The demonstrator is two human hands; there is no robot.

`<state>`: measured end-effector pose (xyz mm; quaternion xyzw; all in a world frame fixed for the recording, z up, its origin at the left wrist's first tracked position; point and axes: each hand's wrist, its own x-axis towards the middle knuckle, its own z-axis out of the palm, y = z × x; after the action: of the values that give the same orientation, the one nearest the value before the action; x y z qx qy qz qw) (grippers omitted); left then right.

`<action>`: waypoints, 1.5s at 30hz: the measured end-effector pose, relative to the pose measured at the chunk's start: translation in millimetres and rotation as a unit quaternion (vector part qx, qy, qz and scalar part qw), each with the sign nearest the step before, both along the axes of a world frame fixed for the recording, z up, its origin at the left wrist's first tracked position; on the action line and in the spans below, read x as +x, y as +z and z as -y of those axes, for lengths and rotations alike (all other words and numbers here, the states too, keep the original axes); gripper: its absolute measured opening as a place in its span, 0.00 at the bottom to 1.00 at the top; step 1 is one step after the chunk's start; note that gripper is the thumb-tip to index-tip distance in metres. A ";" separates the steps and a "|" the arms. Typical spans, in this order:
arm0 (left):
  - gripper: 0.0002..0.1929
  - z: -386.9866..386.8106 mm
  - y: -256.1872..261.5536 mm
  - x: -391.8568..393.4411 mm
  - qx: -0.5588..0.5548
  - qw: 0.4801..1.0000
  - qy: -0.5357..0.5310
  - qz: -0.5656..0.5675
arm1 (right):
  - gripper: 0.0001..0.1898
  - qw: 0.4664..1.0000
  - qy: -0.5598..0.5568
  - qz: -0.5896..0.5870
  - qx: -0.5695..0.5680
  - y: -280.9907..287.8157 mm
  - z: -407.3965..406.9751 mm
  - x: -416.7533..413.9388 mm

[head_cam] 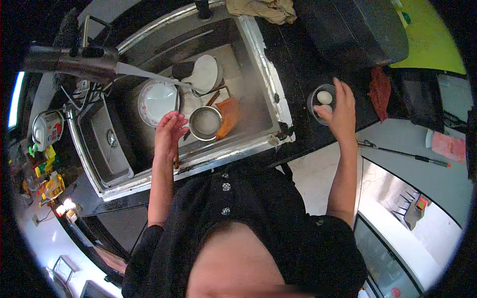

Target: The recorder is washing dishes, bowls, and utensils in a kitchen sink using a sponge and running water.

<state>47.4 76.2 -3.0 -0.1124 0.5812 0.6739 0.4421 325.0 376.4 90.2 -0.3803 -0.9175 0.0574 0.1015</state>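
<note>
On the dark counter right of the sink stands a small cup-like bowl (pixel 312 106) holding two white eggs (pixel 324 97). My right hand (pixel 340 111) is over its right side, fingers spread, with the thumb across the lower egg. My left hand (pixel 170 132) is raised over the front of the sink (pixel 257 108), fingers curled. A thin dark stick shows just above its fingertips; whether they grip it is unclear. Beyond that hand lies a white bowl with a floral rim (pixel 158 100). A round metal bowl (pixel 205 123) of cloudy liquid sits to its right.
Water runs from the faucet (pixel 70 61) towards a white dish (pixel 205 72). An orange cloth (pixel 228 115) lies beside the metal bowl. A tan cloth (pixel 262 9) rests at the sink's back corner. Bottles (pixel 48 128) stand left; a red cloth (pixel 379 91) lies right.
</note>
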 end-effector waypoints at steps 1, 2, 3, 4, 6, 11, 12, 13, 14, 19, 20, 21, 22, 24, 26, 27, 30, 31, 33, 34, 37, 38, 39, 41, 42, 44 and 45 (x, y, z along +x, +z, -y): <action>0.08 -5.3 2.8 2.3 -0.001 1.000 0.003 -0.002 | 0.31 1.000 0.003 -0.002 -0.001 -8.2 1.7 10.1; 0.09 -9.2 5.1 4.9 0.002 1.000 -0.005 -0.001 | 0.29 0.996 -0.086 -0.023 0.000 -16.1 2.9 17.7; 0.09 -12.5 7.9 4.9 0.003 1.000 -0.016 0.001 | 0.27 0.983 -0.178 -0.044 0.000 -23.9 2.9 26.4; 0.09 -12.5 2.2 4.3 0.023 0.999 -0.033 -0.002 | 0.27 0.983 -0.177 -0.045 -0.003 -38.4 -2.2 38.3; 0.09 -17.2 8.1 7.6 0.019 0.999 -0.041 -0.002 | 0.21 0.967 -0.202 -0.108 -0.114 -59.6 -10.8 45.0; 0.08 -4.9 14.1 17.1 0.018 0.999 -0.045 0.000 | 0.16 0.889 -0.214 -0.250 -0.319 -87.2 -19.1 16.5; 0.08 -0.5 13.0 17.4 0.003 0.999 -0.044 -0.008 | 0.16 0.861 -0.205 -0.316 -0.341 -92.9 -23.7 4.7; 0.08 3.9 14.1 17.7 -0.007 0.999 -0.032 -0.010 | 0.16 0.828 -0.197 -0.379 -0.363 -96.5 -26.3 -8.7; 0.08 6.9 15.6 18.4 -0.004 1.000 -0.023 -0.012 | 0.16 0.829 -0.192 -0.383 -0.360 -95.5 -33.1 -21.9; 0.09 31.2 1.0 11.6 0.046 0.999 0.024 -0.002 | 0.17 0.826 -0.189 -0.362 -0.388 -76.7 -54.8 -79.6; 0.08 35.8 1.7 12.0 0.049 0.998 0.033 0.001 | 0.17 0.818 -0.200 -0.374 -0.389 -76.9 -55.4 -86.5; 0.08 39.5 2.4 12.4 0.045 0.998 0.045 0.001 | 0.17 0.819 -0.192 -0.367 -0.397 -74.1 -49.5 -95.0; 0.08 43.8 2.5 12.5 0.035 0.998 0.053 -0.001 | 0.19 0.823 -0.226 -0.356 -0.381 -67.1 -38.5 -99.2; 0.09 51.2 2.5 11.1 0.034 0.997 0.065 0.004 | 0.21 0.829 -0.251 -0.341 -0.366 -67.9 -20.1 -94.3; 0.09 54.0 4.1 6.2 0.029 0.997 0.066 0.001 | 0.19 0.947 -0.114 -0.296 -0.053 -88.0 -3.9 -79.2; 0.09 56.4 4.9 4.2 0.022 0.998 0.059 -0.002 | 0.16 0.948 -0.082 -0.285 -0.114 -84.5 15.3 -87.7; 0.09 58.3 10.4 -3.7 0.003 0.998 0.059 -0.023 | 0.09 0.944 0.061 -0.189 -0.262 -69.8 88.9 -135.4; 0.09 55.1 15.6 -6.8 0.005 0.998 0.060 -0.025 | 0.09 0.924 0.116 -0.196 -0.307 -76.6 98.3 -153.9; 0.09 50.4 25.0 -10.4 0.014 0.998 0.058 -0.032 | 0.09 0.889 0.155 -0.189 -0.388 -77.7 112.2 -196.8; 0.09 51.4 24.3 -10.4 0.013 0.997 0.062 -0.035 | 0.09 0.853 0.145 -0.190 -0.465 -69.5 120.7 -218.7; 0.09 54.4 22.0 -15.6 0.040 0.997 0.037 -0.052 | 0.10 0.739 0.149 -0.248 -0.609 -62.5 131.4 -265.0; 0.08 56.7 23.3 -16.1 0.071 0.996 0.044 -0.015 | 0.10 0.739 0.149 -0.249 -0.608 -60.1 134.0 -271.0; 0.08 59.6 22.9 -17.1 0.101 0.993 0.053 0.023 | 0.09 0.721 0.139 -0.248 -0.631 -59.3 136.7 -276.5; 0.08 71.8 16.7 -23.7 0.116 0.991 0.042 0.047 | 0.09 0.704 0.128 -0.246 -0.654 -66.5 137.9 -282.8; 0.08 76.5 16.9 -24.5 0.060 0.998 0.034 -0.002 | 0.09 0.739 0.117 -0.216 -0.627 -80.1 133.4 -279.9; 0.08 85.6 10.4 -29.3 0.003 0.998 0.030 -0.047 | 0.09 0.861 0.132 -0.098 -0.482 -110.7 122.7 -269.7; 0.09 89.3 1.4 -34.6 -0.022 0.997 0.012 -0.073 | 0.09 0.923 0.156 -0.009 -0.351 -126.5 116.9 -262.3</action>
<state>12.8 -13.1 -1.6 -0.0802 0.6251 0.6727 0.3877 62.7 259.5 -36.3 -0.2435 -0.8852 0.3944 -0.0404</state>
